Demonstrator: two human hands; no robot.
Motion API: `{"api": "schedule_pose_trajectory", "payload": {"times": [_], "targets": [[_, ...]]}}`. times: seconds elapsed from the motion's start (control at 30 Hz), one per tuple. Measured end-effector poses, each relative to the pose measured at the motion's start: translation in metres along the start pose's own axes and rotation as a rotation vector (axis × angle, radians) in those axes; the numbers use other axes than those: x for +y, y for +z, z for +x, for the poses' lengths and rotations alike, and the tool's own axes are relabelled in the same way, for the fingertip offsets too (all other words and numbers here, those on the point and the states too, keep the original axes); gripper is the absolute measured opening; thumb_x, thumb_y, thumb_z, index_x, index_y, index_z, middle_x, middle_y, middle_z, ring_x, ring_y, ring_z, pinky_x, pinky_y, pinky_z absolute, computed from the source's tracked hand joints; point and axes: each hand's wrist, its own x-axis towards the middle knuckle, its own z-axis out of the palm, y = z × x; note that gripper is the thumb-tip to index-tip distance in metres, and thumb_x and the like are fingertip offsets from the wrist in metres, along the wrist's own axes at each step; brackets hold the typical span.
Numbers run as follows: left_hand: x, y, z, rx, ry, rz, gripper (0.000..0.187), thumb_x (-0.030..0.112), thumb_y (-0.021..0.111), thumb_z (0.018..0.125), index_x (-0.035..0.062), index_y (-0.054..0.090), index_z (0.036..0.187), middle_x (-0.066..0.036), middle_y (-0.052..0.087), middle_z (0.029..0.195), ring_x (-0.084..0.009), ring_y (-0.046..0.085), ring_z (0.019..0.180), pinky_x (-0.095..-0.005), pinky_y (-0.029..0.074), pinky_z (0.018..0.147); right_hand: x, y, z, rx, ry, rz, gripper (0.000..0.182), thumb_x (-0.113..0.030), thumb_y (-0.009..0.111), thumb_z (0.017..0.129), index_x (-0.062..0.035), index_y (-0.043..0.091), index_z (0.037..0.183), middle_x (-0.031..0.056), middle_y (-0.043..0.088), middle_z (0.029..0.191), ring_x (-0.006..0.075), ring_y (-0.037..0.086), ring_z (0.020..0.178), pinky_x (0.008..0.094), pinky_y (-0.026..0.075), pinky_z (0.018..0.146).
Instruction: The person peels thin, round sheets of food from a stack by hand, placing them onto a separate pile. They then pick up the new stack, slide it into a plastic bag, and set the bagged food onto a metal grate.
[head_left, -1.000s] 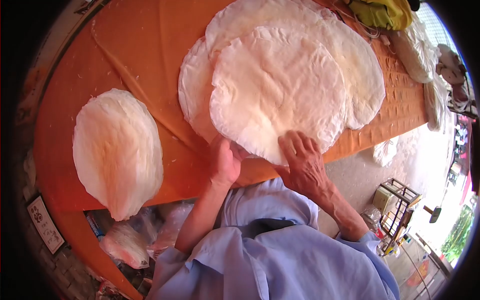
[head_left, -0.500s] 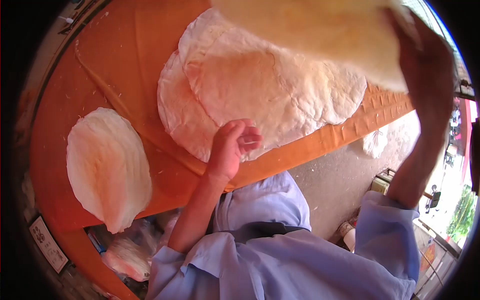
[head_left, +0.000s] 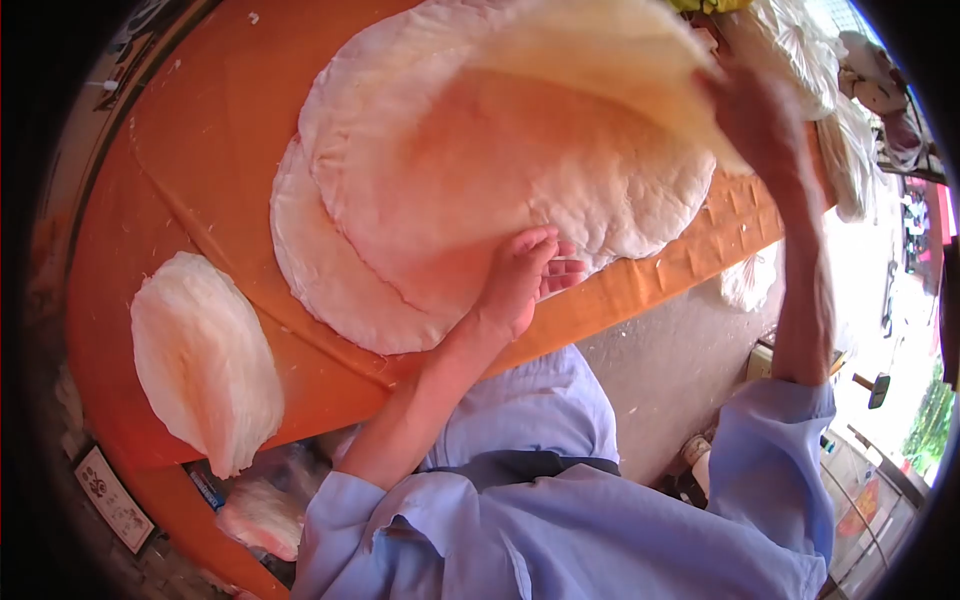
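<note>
My right hand [head_left: 755, 115], blurred by motion, grips the edge of a thin pale sheet [head_left: 600, 50] above the far side of the table. The sheet is smeared too and looks like soft fibre wadding. Under it lies a wide, flat, roundish layer of similar off-white wadding [head_left: 345, 285] with overlapping edges. My left hand [head_left: 525, 272] hovers at the near edge of that layer, fingers loosely bent and apart, holding nothing. To the left, a smaller oval piece of wadding [head_left: 205, 350] lies on the orange cloth.
An orange cloth [head_left: 200, 120] covers the table, with small white scraps on it. Plastic bags [head_left: 790, 50] stand at the far right, and another white bag [head_left: 748, 280] sits beyond the table edge. A bag of pale material [head_left: 262, 515] is below at left.
My right hand has swung left and down with the sheet, bringing it over the large layer. My left hand has shifted right. The view has moved a little.
</note>
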Motion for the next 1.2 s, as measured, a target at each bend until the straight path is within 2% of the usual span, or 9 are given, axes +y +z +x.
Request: {"api": "schedule_pose_trajectory", "payload": {"times": [0.13,0.27,0.5,0.73,0.87,1.03,1.1,1.13,1.2], "targets": [[-0.005,0.010,0.005,0.093,0.002,-0.022,0.023,0.017,0.055,0.095,0.0025,0.052,0.113,-0.012,0.063,0.099,-0.0232,0.067,0.086,-0.0323,0.057,0.075,-0.007,-0.010,-0.053,0.205,-0.324,-0.027,0.027,-0.006,0.061,0.079,-0.0111,0.069,0.105,0.0111,0.070,0.090,0.0281,0.068,0.081,0.0386,0.054,0.074],[-0.015,0.018,0.009,0.055,0.025,-0.066,0.014,0.017,0.056,0.094,0.0056,0.054,0.102,-0.010,0.064,0.093,-0.0203,0.067,0.079,-0.0291,0.058,0.067,-0.021,0.092,-0.095,-0.399,-0.121,0.051,0.022,-0.002,0.057,0.072,-0.0089,0.065,0.091,0.0119,0.065,0.081,0.0338,0.063,0.080,0.0435,0.050,0.071],[-0.018,0.040,0.026,0.161,-0.059,0.102,0.016,0.022,0.061,0.092,0.0065,0.058,0.089,-0.006,0.063,0.074,-0.0118,0.058,0.057,-0.0210,0.042,0.045,-0.028,0.090,-0.104,-0.143,-0.222,0.343,0.016,-0.006,0.062,0.068,-0.0058,0.062,0.084,0.0097,0.062,0.078,0.0301,0.060,0.080,0.0422,0.049,0.067],[-0.005,0.036,0.035,0.025,0.036,0.087,0.011,0.017,0.057,0.092,0.0082,0.063,0.091,-0.002,0.065,0.081,-0.0095,0.060,0.066,-0.0198,0.041,0.050,-0.045,0.083,-0.133,0.007,-0.335,0.455,0.033,-0.016,0.063,0.077,-0.0037,0.061,0.107,0.0131,0.064,0.109,0.0337,0.060,0.104,0.0390,0.050,0.086],[-0.001,0.040,0.031,-0.003,0.079,0.168,0.016,0.018,0.056,0.093,0.0077,0.064,0.102,-0.002,0.065,0.091,-0.0109,0.063,0.079,-0.0222,0.045,0.060,-0.021,0.109,-0.120,-0.058,-0.213,0.323,0.029,-0.011,0.059,0.080,-0.0072,0.065,0.108,0.0131,0.067,0.101,0.0315,0.063,0.096,0.0402,0.051,0.084],[0.006,0.008,-0.022,0.090,0.020,0.300,0.023,0.020,0.057,0.094,0.0057,0.061,0.112,-0.004,0.065,0.097,-0.0135,0.064,0.087,-0.0249,0.049,0.068,-0.010,-0.012,-0.058,-0.047,0.137,0.163,0.029,-0.006,0.056,0.080,-0.0104,0.068,0.106,0.0130,0.069,0.088,0.0308,0.067,0.079,0.0380,0.053,0.073],[0.005,-0.020,-0.050,0.189,0.027,0.304,0.025,0.020,0.057,0.094,0.0046,0.060,0.113,-0.005,0.065,0.096,-0.0147,0.064,0.085,-0.0247,0.049,0.067,-0.005,-0.052,-0.055,0.364,-0.145,0.055,0.036,-0.002,0.058,0.081,-0.0066,0.065,0.116,0.0179,0.069,0.089,0.0240,0.069,0.074,0.0329,0.053,0.067],[0.005,-0.035,-0.062,0.248,0.043,0.289,0.025,0.019,0.058,0.094,0.0041,0.060,0.113,-0.006,0.065,0.097,-0.0153,0.065,0.085,-0.0247,0.050,0.066,-0.028,-0.080,-0.060,0.196,-0.016,0.107,0.041,0.003,0.058,0.076,-0.0049,0.064,0.115,0.0164,0.069,0.096,0.0226,0.069,0.082,0.0317,0.053,0.071],[0.007,-0.058,-0.086,0.397,0.131,0.305,0.026,0.018,0.058,0.094,0.0032,0.058,0.115,-0.007,0.065,0.096,-0.0161,0.065,0.083,-0.0240,0.050,0.063,-0.043,-0.077,-0.075,0.264,-0.293,0.069,0.045,0.008,0.055,0.069,-0.0037,0.064,0.111,0.0157,0.068,0.097,0.0256,0.068,0.087,0.0331,0.053,0.073]]}}
